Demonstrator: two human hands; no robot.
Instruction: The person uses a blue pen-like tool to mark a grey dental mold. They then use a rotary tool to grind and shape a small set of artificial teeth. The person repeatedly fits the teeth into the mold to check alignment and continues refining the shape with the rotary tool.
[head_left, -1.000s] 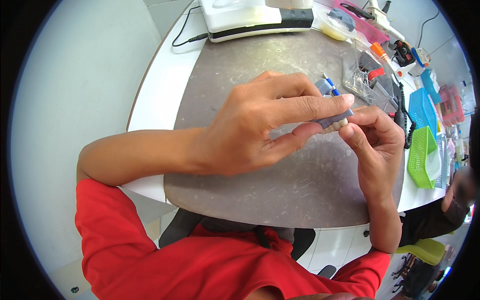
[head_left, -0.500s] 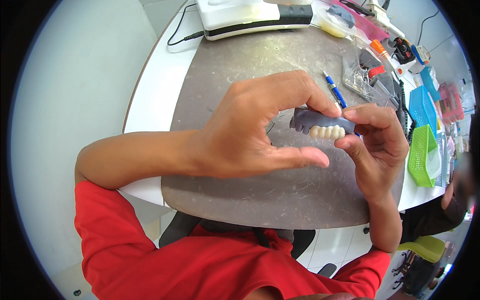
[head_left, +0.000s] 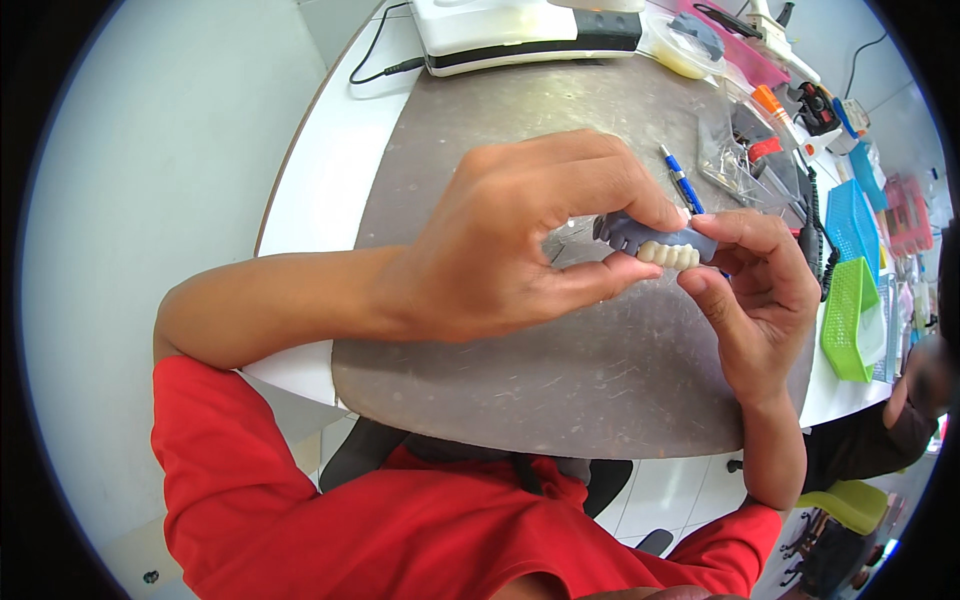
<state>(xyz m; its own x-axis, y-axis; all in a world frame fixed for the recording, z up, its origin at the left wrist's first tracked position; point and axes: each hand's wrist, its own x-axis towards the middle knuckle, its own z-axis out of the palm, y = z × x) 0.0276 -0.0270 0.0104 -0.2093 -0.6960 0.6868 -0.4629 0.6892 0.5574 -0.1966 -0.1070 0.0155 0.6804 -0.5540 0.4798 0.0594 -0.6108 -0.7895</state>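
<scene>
Between my two hands is a grey dental model point(head_left: 625, 233), with a cream-white dental bridge point(head_left: 668, 256) of several joined teeth along its near side. My right hand point(head_left: 755, 275) pinches the model's right end between thumb and fingers. My left hand point(head_left: 540, 225) curves round from the left, its fingertips on the model's top and its thumb tip against the left end of the bridge. The fingers of my left hand partly hide the model's far side. Both pieces are held above the grey-brown work mat.
A blue pen point(head_left: 682, 180) lies on the mat point(head_left: 480, 390) beyond the model. At the back stands a white box-shaped device point(head_left: 530, 35) with a cable. To the right are a clear tray point(head_left: 735, 150) of small tools, a green basket point(head_left: 848, 320) and a blue basket point(head_left: 853, 225).
My left thumb has closed in from below and now touches the bridge. The model has tilted a little, showing more of its top.
</scene>
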